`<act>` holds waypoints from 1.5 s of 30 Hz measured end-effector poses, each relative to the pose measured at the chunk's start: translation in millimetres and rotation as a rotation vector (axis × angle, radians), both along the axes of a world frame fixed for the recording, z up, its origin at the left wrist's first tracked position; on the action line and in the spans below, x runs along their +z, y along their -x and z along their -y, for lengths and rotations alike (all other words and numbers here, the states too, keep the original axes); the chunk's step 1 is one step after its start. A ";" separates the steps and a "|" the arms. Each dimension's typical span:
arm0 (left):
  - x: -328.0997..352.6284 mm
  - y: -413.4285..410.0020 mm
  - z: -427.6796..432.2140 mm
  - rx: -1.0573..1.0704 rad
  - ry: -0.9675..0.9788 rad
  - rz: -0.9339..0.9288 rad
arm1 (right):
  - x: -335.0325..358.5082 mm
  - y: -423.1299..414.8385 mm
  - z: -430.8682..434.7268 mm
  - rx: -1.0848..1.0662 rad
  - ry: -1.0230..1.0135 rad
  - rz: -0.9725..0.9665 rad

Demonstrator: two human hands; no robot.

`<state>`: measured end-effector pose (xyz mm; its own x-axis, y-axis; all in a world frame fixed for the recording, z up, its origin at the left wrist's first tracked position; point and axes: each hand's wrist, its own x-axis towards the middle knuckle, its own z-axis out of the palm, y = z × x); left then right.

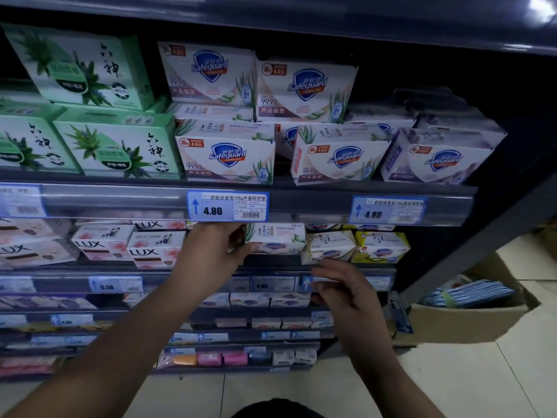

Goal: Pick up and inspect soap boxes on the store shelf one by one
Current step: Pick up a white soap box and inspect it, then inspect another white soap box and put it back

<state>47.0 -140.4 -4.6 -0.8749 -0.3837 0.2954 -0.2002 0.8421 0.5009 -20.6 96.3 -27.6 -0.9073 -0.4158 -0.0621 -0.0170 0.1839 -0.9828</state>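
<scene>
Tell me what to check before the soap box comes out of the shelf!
1. Grip: the left hand holds the white soap box by its end: ok.
2. Helper: the right hand holds nothing: ok.
3. White soap box pulled out of its row: not ok.
4. Gap to the cream box beside it: cannot tell.
5. Price tag above reads 4.80: ok.

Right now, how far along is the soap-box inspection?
Done: nothing visible marks any box as already checked. In hand: the left hand holds a white Safeguard box at the front of the second shelf; the right hand hovers below it, holding nothing. Left: the cream box and yellow box beside it, the Lux boxes, and the stacked upper row sit untouched.
</scene>
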 end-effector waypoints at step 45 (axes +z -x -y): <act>21.4 -93.8 -26.5 -0.014 -0.939 -0.081 | 36.7 -41.5 33.3 0.440 0.146 0.169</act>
